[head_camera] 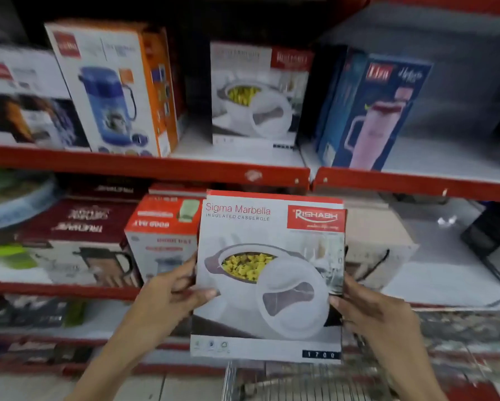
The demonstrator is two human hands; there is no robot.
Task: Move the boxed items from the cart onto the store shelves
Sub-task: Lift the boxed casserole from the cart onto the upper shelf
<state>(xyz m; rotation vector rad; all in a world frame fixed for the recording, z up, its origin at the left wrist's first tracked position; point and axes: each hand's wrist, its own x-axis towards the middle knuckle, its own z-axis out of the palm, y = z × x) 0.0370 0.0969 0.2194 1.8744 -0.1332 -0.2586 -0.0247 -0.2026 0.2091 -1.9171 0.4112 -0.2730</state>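
Both hands hold the casserole box upright above the cart, in front of the middle shelf: the left hand has its grip closed on the left edge, the right hand on the right edge. The hold is by edges only, so I judge a tilt could let it slip. At 12 o'clock a matching casserole box stands on the upper shelf; the flask box at 9 o'clock crowds that side.

casserole box: "Sigma Marbella INSULATED CASSEROLE" | red logo panel: "RISHABH" | bottom corner: "1700"
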